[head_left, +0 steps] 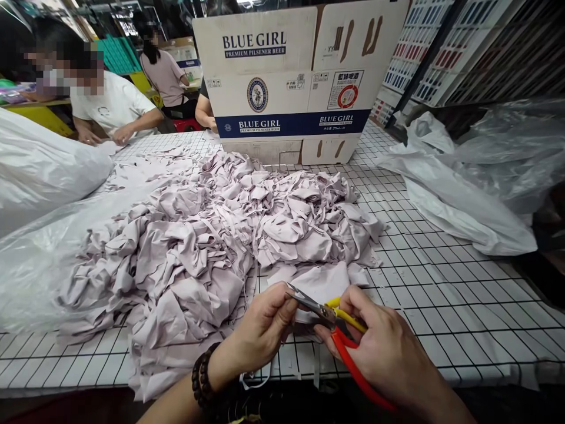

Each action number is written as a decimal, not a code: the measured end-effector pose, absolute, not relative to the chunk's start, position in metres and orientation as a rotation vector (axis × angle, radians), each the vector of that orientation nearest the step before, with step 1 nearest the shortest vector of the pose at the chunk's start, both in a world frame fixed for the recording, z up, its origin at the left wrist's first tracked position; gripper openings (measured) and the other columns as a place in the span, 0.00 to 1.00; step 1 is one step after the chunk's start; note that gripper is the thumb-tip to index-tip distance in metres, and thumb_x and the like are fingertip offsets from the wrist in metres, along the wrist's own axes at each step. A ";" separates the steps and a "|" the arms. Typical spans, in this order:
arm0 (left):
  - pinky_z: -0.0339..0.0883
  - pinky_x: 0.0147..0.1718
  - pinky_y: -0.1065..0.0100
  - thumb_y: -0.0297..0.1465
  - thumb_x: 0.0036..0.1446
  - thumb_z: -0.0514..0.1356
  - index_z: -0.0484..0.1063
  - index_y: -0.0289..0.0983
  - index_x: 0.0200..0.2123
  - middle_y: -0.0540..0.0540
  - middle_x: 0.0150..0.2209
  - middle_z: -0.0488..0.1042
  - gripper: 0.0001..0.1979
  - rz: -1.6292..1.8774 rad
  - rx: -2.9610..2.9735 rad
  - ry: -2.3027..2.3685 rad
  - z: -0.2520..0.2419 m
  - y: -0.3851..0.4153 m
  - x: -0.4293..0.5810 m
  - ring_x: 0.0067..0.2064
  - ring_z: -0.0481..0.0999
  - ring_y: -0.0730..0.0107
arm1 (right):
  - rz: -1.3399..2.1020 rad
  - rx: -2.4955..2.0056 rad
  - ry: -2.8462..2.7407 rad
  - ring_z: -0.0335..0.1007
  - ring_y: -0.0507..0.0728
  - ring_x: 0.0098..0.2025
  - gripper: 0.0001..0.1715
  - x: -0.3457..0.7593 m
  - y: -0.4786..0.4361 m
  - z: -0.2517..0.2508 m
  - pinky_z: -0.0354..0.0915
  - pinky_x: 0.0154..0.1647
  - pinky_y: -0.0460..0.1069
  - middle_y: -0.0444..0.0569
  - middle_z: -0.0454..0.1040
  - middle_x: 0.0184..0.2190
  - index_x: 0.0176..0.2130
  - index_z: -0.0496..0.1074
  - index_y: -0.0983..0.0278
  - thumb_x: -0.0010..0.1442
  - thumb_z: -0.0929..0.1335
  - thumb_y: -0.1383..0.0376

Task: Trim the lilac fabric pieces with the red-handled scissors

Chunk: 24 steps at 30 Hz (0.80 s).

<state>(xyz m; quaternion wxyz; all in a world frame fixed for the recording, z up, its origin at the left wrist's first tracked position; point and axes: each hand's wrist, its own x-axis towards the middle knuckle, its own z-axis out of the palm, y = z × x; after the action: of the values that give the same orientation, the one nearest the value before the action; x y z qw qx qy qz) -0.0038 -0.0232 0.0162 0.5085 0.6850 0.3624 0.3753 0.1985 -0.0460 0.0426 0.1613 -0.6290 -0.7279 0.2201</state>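
Note:
My right hand (384, 341) grips a pair of scissors (326, 312) with one yellow and one red handle. Its blades point left, parted a little, up to the fingertips of my left hand (267, 321). That hand is closed in a pinch at the blade tips; what lies between finger and thumb is too small to make out. Just beyond both hands, flat pale fabric pieces (318, 282) lie on the table. A large heap of crumpled pale lilac cloth pieces (189, 253) spreads ahead and to the left.
A Blue Girl beer carton (282, 76) stands behind the heap on the grid-patterned table (424, 306). Plastic bags lie at the left (39, 171) and right (468, 188). Across the table a person in a white shirt (110, 106) handles cloth; other people sit farther back.

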 end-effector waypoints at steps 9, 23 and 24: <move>0.60 0.28 0.73 0.36 0.69 0.47 0.65 0.36 0.31 0.50 0.27 0.61 0.15 0.896 1.634 0.852 0.017 -0.022 -0.005 0.28 0.62 0.74 | 0.625 -1.725 -2.072 0.55 0.50 0.17 0.22 0.202 -0.043 0.040 0.54 0.18 0.45 0.35 0.60 0.16 0.27 0.50 0.57 0.54 0.68 0.54; 0.59 0.24 0.74 0.39 0.68 0.49 0.70 0.34 0.36 0.51 0.27 0.61 0.17 0.868 1.520 0.842 0.015 -0.023 -0.007 0.23 0.62 0.78 | 0.987 -1.635 -1.755 0.52 0.49 0.17 0.25 0.218 -0.037 0.027 0.52 0.17 0.44 0.35 0.57 0.17 0.25 0.52 0.58 0.50 0.72 0.54; 0.59 0.23 0.74 0.39 0.68 0.49 0.70 0.34 0.36 0.51 0.27 0.61 0.17 0.869 1.498 0.843 0.014 -0.023 -0.006 0.23 0.62 0.79 | 1.122 -1.599 -1.612 0.53 0.49 0.18 0.24 0.221 -0.036 0.024 0.52 0.18 0.44 0.35 0.57 0.17 0.25 0.53 0.58 0.51 0.72 0.53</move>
<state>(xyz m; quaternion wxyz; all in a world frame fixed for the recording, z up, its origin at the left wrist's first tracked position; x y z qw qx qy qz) -0.0064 -0.0232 0.0143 0.5711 0.6384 0.3595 0.3703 0.2210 -0.0356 0.0238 0.2997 -0.6025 -0.6070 0.4227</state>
